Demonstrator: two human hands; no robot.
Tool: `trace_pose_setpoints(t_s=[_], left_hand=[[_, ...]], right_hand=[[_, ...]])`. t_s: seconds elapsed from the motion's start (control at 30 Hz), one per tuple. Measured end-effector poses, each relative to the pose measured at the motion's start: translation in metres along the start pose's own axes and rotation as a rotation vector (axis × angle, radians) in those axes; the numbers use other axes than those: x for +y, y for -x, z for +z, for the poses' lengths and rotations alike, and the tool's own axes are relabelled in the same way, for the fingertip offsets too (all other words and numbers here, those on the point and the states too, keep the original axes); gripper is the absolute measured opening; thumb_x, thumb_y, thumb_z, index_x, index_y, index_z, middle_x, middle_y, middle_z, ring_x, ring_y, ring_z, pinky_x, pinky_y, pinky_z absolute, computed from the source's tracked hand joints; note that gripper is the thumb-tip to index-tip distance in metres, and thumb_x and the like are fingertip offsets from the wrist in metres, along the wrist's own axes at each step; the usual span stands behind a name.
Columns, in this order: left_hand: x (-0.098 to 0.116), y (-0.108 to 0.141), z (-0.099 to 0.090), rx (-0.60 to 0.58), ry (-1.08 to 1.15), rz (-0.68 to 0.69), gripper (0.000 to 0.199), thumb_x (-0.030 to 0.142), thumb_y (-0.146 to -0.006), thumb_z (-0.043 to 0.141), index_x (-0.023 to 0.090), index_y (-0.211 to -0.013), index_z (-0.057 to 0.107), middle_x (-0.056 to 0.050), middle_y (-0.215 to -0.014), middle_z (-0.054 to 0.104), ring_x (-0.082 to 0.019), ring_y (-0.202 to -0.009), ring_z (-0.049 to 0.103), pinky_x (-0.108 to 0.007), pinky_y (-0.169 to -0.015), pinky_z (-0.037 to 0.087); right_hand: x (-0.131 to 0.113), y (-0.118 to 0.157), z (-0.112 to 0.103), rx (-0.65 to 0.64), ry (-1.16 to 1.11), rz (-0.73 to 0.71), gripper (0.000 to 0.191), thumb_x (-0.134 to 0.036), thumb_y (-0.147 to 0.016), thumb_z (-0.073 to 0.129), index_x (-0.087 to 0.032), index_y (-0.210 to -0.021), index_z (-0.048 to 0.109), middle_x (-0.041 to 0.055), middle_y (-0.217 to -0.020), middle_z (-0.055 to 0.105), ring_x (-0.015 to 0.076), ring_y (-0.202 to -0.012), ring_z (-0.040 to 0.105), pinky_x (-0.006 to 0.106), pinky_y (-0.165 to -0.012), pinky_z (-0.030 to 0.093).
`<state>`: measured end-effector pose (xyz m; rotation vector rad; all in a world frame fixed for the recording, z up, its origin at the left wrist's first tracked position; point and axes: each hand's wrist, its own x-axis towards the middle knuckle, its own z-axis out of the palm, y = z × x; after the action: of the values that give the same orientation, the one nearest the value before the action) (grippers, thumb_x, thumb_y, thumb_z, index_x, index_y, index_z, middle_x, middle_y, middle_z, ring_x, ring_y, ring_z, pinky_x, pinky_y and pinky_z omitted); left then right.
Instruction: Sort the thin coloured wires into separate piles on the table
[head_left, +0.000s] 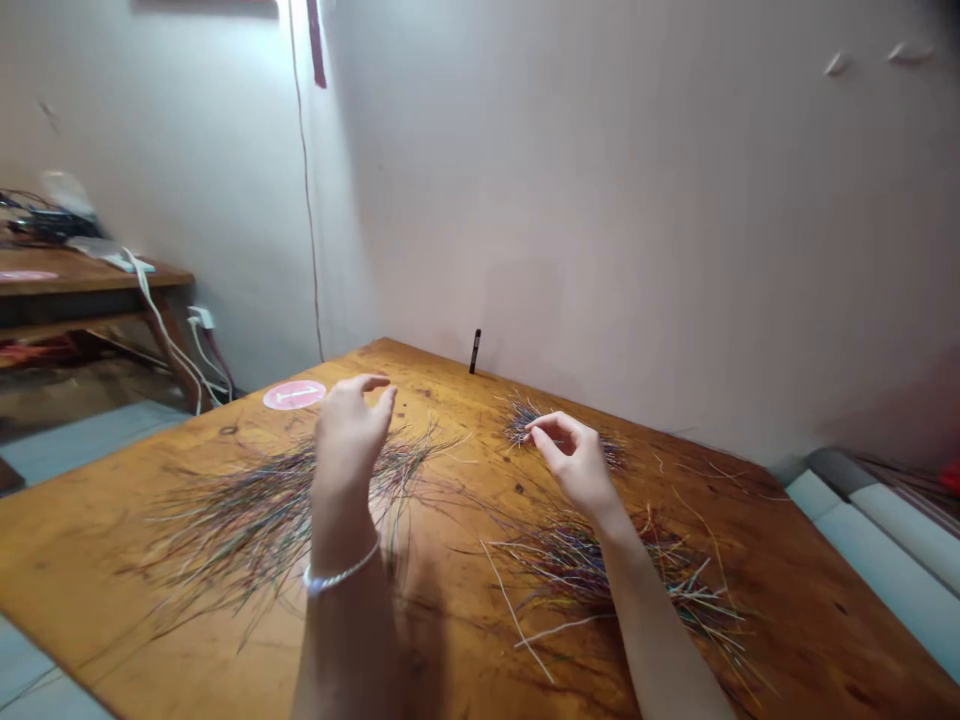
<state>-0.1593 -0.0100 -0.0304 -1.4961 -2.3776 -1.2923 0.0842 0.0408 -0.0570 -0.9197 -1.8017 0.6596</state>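
From the head camera, your left hand (349, 435) hangs open, fingers loosely curled, above a broad spread of thin multicoloured wires (247, 520) on the left of the scarred orange-brown wooden table (442, 400). Your right hand (574, 462) curls over a small dark wire tuft (521, 425) near the table's far edge; you cannot tell whether it pinches a strand. A looser wire heap (592, 575) lies on the table's right.

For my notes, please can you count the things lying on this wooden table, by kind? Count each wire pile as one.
Wire piles: 3
Round pink sticker: 1
Small black object: 1
Total: 5
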Motion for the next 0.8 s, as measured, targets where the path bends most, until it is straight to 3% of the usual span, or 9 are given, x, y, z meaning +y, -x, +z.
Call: trace_pose_setpoints(t_s=[0.07, 0.13, 0.2, 0.3, 0.37, 0.47, 0.6, 0.8], left_hand=[[0.023, 0.012, -0.024, 0.221, 0.047, 0.076, 0.029, 0.033, -0.085, 0.047, 0.016, -0.099, 0.067, -0.012, -0.101, 0.069, -0.026, -0.097, 0.062, -0.036, -0.087, 0.046], [0.048, 0.018, -0.034, 0.255, 0.084, 0.18, 0.028, 0.027, -0.087, 0.044, 0.017, -0.1, 0.067, -0.011, -0.102, 0.069, -0.024, -0.096, 0.062, -0.035, -0.086, 0.046], [0.068, 0.016, -0.025, 0.077, 0.067, 0.295, 0.032, 0.018, -0.087, 0.038, 0.017, -0.104, 0.065, -0.009, -0.104, 0.069, -0.022, -0.097, 0.063, -0.034, -0.085, 0.047], [0.072, 0.013, 0.016, -0.298, -0.242, 0.445, 0.043, 0.005, -0.082, 0.033, 0.015, -0.114, 0.06, -0.012, -0.112, 0.067, -0.023, -0.107, 0.06, -0.041, -0.1, 0.038], [0.053, 0.022, 0.046, -0.392, -0.333, 0.458, 0.042, 0.004, -0.08, 0.036, 0.008, -0.113, 0.06, -0.02, -0.109, 0.067, -0.03, -0.11, 0.058, -0.053, -0.105, 0.028], [0.003, 0.047, 0.074, -0.488, -0.411, 0.509, 0.045, 0.012, -0.083, 0.04, 0.011, -0.126, 0.053, -0.019, -0.134, 0.051, -0.034, -0.13, 0.04, -0.055, -0.108, 0.022], [-0.061, 0.064, 0.074, -0.557, -0.456, 0.587, 0.049, 0.037, -0.091, 0.036, 0.021, -0.138, 0.043, -0.011, -0.147, 0.037, -0.032, -0.138, 0.026, -0.055, -0.109, 0.022], [-0.113, 0.045, 0.066, -0.545, -0.478, 0.666, 0.046, 0.031, -0.094, 0.029, 0.028, -0.137, 0.044, -0.005, -0.148, 0.035, -0.03, -0.138, 0.027, -0.054, -0.111, 0.02]], right_hand=[[0.004, -0.006, 0.002, -0.01, 0.027, -0.002, 0.019, -0.028, -0.083, 0.049, -0.015, -0.084, 0.063, 0.0072, -0.078, 0.07, 0.0178, -0.075, 0.067, 0.029, -0.069, 0.053], [0.01, -0.008, 0.012, -0.052, 0.087, 0.008, 0.022, -0.026, -0.084, 0.045, -0.015, -0.088, 0.063, 0.0088, -0.084, 0.071, 0.0184, -0.079, 0.068, 0.032, -0.072, 0.054], [0.019, 0.0, 0.027, -0.132, 0.169, 0.028, 0.024, -0.024, -0.084, 0.044, -0.015, -0.095, 0.064, 0.0109, -0.093, 0.072, 0.02, -0.087, 0.068, 0.035, -0.079, 0.053], [0.033, 0.031, 0.047, -0.337, 0.285, 0.049, 0.036, -0.023, -0.082, 0.051, -0.014, -0.116, 0.059, 0.0159, -0.122, 0.062, 0.024, -0.115, 0.057, 0.039, -0.098, 0.043], [0.041, 0.057, 0.052, -0.474, 0.343, 0.069, 0.046, -0.028, -0.083, 0.054, -0.015, -0.127, 0.053, 0.0157, -0.138, 0.05, 0.0253, -0.129, 0.044, 0.04, -0.107, 0.034], [0.05, 0.087, 0.051, -0.567, 0.436, 0.137, 0.055, -0.037, -0.089, 0.044, -0.014, -0.139, 0.04, 0.0166, -0.149, 0.031, 0.0293, -0.139, 0.025, 0.053, -0.111, 0.019], [0.057, 0.107, 0.047, -0.587, 0.531, 0.166, 0.06, -0.042, -0.09, 0.039, -0.017, -0.144, 0.031, 0.0132, -0.152, 0.024, 0.0302, -0.141, 0.018, 0.056, -0.112, 0.011], [0.064, 0.118, 0.044, -0.549, 0.652, 0.137, 0.052, -0.034, -0.092, 0.035, -0.024, -0.143, 0.033, 0.0079, -0.152, 0.026, 0.0278, -0.141, 0.02, 0.057, -0.111, 0.014]])
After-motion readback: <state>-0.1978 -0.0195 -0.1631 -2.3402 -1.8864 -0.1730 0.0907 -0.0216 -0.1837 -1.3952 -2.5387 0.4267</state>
